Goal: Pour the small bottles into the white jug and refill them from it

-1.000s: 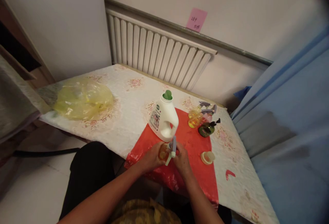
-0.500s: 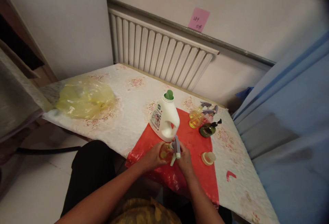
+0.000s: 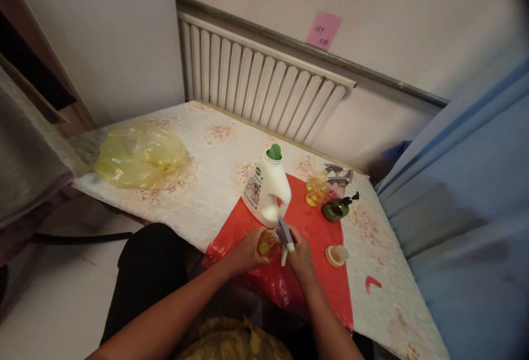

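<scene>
My left hand [image 3: 247, 251] is wrapped round a small bottle of yellow liquid [image 3: 266, 243] held over a red plastic sheet [image 3: 314, 238]. My right hand [image 3: 300, 256] grips the bottle's grey trigger spray head [image 3: 283, 233] at the neck. Just beyond the hands stands a white detergent jug [image 3: 266, 187] with a green spout. Further right on the sheet are a yellow spray bottle [image 3: 317, 191], a pink one behind it, and a dark green pump bottle [image 3: 335, 209].
A loose cream cap [image 3: 336, 254] lies on the sheet right of my hands. A red scrap [image 3: 372, 282] lies on the floral tablecloth [image 3: 206, 183]. A crumpled yellow plastic bag [image 3: 138, 154] sits at the table's left. A radiator [image 3: 260, 84] lines the wall; blue fabric [image 3: 475, 211] hangs at right.
The grey spray head has turned in my right hand, its trigger swinging from pointing up to slanting rightward. The bottle stays in my left hand.
</scene>
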